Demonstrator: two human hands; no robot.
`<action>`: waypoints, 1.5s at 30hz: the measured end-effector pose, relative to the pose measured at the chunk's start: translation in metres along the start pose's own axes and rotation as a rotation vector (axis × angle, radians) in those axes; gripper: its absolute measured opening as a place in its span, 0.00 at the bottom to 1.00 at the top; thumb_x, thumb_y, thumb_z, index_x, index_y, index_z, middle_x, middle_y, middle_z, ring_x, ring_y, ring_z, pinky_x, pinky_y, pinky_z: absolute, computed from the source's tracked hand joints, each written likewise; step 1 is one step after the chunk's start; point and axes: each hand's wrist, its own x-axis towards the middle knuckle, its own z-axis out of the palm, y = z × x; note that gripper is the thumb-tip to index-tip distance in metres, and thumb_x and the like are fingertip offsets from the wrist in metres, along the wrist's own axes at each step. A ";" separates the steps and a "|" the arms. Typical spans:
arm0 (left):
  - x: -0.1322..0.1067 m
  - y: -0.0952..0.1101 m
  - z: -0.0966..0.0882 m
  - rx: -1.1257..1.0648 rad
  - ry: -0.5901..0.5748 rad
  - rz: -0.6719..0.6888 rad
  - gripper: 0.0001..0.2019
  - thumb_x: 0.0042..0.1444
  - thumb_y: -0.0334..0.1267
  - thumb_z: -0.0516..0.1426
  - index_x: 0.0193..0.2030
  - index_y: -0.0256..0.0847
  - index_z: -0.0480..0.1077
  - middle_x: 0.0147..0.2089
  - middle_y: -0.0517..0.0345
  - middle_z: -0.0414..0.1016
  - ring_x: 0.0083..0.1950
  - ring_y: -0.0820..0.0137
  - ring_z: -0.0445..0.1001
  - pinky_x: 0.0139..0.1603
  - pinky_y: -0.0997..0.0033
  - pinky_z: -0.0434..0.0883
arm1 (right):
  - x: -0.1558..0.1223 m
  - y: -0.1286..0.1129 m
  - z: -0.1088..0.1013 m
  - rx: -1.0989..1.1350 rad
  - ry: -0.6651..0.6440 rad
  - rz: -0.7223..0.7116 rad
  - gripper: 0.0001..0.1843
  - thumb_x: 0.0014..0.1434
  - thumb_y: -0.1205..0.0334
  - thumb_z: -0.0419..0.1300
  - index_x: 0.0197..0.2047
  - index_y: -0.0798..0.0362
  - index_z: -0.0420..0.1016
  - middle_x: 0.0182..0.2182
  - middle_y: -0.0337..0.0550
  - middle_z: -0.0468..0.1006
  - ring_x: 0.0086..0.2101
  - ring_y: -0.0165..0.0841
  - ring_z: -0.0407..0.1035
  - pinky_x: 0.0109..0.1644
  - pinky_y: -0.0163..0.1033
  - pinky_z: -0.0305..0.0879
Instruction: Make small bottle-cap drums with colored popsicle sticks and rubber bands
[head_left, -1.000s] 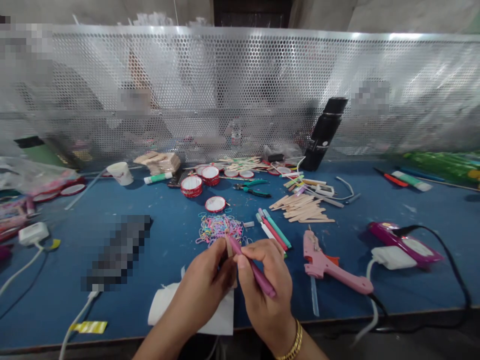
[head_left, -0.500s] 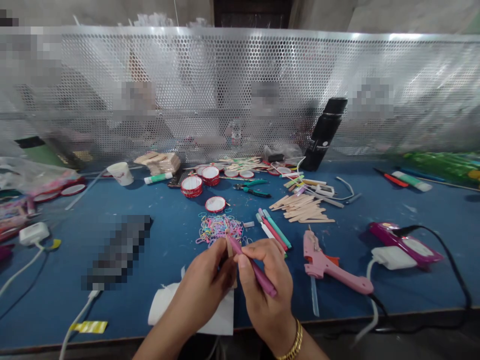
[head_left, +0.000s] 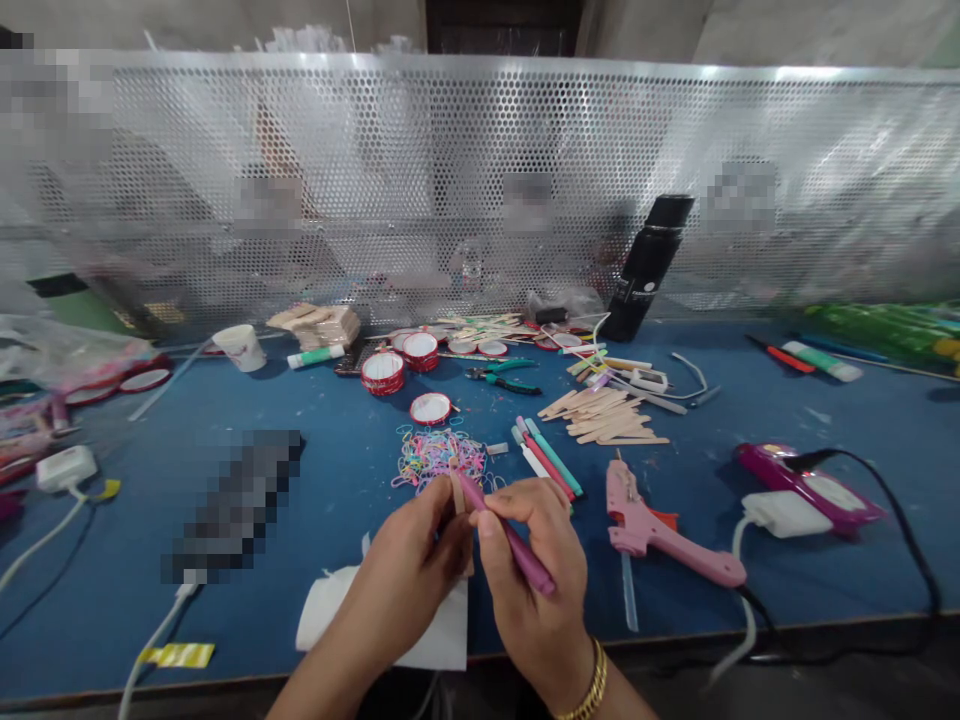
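Between the fingers of my left hand (head_left: 411,560) a wooden craft stick (head_left: 458,497) is pinched, its top end pointing away from me. My right hand (head_left: 536,560) is closed around a purple marker (head_left: 517,548), whose tip meets the stick near its upper end. Just beyond both hands lies a heap of small pastel rubber bands (head_left: 439,457). White paper (head_left: 330,605) lies on the table under my left forearm. To the right of the rubber bands, several more markers (head_left: 553,452) rest side by side. The lower part of the stick is mostly hidden by my fingers.
A pink glue gun (head_left: 660,545) lies to the right, with loose craft sticks (head_left: 607,415) behind it. Red-rimmed white discs (head_left: 431,408) and teal pliers (head_left: 506,378) sit farther back. A phone (head_left: 240,505) is at left; a black bottle (head_left: 649,270) stands before the perforated screen.
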 end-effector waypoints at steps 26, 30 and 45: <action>0.000 -0.003 0.001 -0.018 -0.007 0.008 0.05 0.69 0.35 0.51 0.39 0.44 0.64 0.35 0.62 0.71 0.33 0.70 0.64 0.34 0.70 0.60 | -0.002 0.001 -0.001 0.005 0.036 0.014 0.06 0.68 0.71 0.58 0.43 0.50 0.71 0.36 0.38 0.77 0.38 0.33 0.73 0.47 0.43 0.66; 0.001 -0.002 0.000 -0.021 -0.005 0.005 0.06 0.69 0.34 0.51 0.38 0.45 0.62 0.34 0.63 0.70 0.33 0.70 0.63 0.34 0.70 0.60 | -0.001 0.000 -0.001 0.007 0.016 -0.001 0.06 0.68 0.71 0.58 0.44 0.50 0.71 0.36 0.38 0.78 0.38 0.32 0.73 0.48 0.43 0.66; 0.001 -0.001 0.001 -0.004 0.026 0.017 0.08 0.68 0.38 0.53 0.36 0.44 0.62 0.33 0.60 0.73 0.34 0.69 0.68 0.34 0.70 0.63 | 0.001 -0.001 -0.001 -0.013 0.010 0.004 0.06 0.67 0.71 0.58 0.43 0.49 0.71 0.36 0.38 0.78 0.38 0.34 0.74 0.47 0.43 0.66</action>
